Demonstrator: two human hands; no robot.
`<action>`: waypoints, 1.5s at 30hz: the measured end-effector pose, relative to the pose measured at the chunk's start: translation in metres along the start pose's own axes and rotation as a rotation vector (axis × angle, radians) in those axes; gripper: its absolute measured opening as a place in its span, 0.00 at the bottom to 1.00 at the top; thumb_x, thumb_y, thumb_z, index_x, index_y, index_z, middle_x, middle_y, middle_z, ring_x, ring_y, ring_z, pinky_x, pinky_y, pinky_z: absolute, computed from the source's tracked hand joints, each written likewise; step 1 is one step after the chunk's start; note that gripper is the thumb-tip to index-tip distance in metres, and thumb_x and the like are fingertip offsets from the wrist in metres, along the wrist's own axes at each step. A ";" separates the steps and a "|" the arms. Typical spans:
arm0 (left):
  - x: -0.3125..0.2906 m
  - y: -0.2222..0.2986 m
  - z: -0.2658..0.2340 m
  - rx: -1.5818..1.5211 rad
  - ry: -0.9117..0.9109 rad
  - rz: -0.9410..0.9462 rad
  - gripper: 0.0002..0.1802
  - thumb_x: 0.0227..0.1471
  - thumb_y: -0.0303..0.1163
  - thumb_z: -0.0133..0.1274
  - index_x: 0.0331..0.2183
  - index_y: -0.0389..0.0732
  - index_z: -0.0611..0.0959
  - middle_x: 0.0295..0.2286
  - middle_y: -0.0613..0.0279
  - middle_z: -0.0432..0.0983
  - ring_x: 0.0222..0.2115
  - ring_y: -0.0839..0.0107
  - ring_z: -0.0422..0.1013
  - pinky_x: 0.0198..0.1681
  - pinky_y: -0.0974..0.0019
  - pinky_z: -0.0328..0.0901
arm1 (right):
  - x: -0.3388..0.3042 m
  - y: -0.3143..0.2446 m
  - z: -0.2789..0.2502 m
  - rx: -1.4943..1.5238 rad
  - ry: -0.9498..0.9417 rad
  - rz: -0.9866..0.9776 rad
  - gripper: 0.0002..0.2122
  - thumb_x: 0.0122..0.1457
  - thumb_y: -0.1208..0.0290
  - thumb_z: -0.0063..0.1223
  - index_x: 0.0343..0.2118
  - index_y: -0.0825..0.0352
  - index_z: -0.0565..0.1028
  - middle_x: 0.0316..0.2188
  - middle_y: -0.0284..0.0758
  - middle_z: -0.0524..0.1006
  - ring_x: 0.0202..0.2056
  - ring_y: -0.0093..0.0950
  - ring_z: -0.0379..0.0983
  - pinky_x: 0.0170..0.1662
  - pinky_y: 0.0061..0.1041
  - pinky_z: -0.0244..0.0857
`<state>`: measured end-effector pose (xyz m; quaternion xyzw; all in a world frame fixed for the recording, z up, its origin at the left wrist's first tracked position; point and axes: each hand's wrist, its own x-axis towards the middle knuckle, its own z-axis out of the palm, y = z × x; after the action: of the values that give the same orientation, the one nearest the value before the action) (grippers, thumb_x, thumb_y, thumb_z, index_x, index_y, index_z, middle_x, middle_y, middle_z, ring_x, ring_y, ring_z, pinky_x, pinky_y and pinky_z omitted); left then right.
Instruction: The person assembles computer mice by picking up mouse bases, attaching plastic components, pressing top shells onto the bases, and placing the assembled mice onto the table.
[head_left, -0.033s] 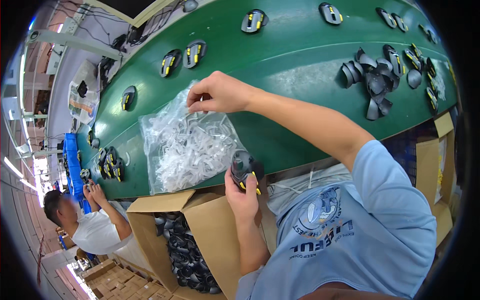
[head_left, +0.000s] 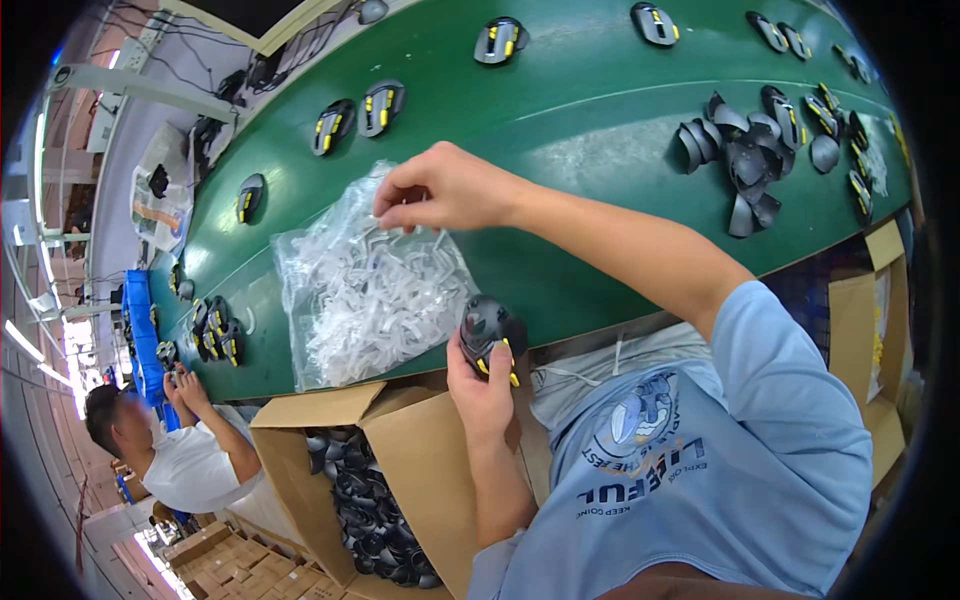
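Almost nothing has changed, so the work seems unadvanced — the left hand [head_left: 484,398] clamps its fingers on a dark, yellow-marked part [head_left: 486,322] while the right hand [head_left: 447,190] curls its fingers above a bag [head_left: 353,207] of clear pieces [head_left: 375,305] — whether closed on one, I cannot tell.

A long green table [head_left: 560,110] carries a clear plastic bag [head_left: 372,188] of whitish pieces [head_left: 370,310], centre-left; curved dark-grey shells [head_left: 752,165], upper right; yellow-tabbed grey oval parts [head_left: 380,108], near top.
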<state>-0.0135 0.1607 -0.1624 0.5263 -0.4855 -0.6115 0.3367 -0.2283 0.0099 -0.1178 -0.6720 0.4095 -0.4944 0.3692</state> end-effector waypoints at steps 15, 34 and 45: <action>0.042 0.024 0.084 0.120 -0.382 0.136 0.31 0.50 0.25 0.65 0.52 0.29 0.69 0.43 0.56 0.76 0.39 0.76 0.73 0.44 0.71 0.69 | -0.192 -0.011 -0.049 -0.337 0.260 -0.161 0.06 0.51 0.75 0.67 0.33 0.64 0.82 0.30 0.30 0.80 0.35 0.32 0.72 0.42 0.30 0.68; 0.044 0.001 0.100 -0.259 -0.366 -0.022 0.18 0.66 0.36 0.51 0.50 0.31 0.74 0.39 0.63 0.77 0.38 0.81 0.71 0.43 0.75 0.66 | -0.215 -0.009 -0.059 -0.334 0.147 -0.259 0.08 0.50 0.78 0.66 0.33 0.65 0.78 0.32 0.31 0.76 0.36 0.35 0.70 0.39 0.30 0.68; 0.041 0.005 0.116 -0.277 -0.295 0.001 0.15 0.69 0.37 0.46 0.45 0.34 0.77 0.36 0.66 0.76 0.36 0.83 0.68 0.41 0.77 0.64 | -0.219 -0.005 -0.070 -0.451 0.165 -0.207 0.09 0.50 0.77 0.66 0.33 0.65 0.77 0.32 0.31 0.75 0.36 0.35 0.70 0.40 0.30 0.68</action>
<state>-0.1354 0.1487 -0.1737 0.3796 -0.4409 -0.7428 0.3313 -0.3332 0.2057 -0.1762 -0.7331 0.4670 -0.4789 0.1230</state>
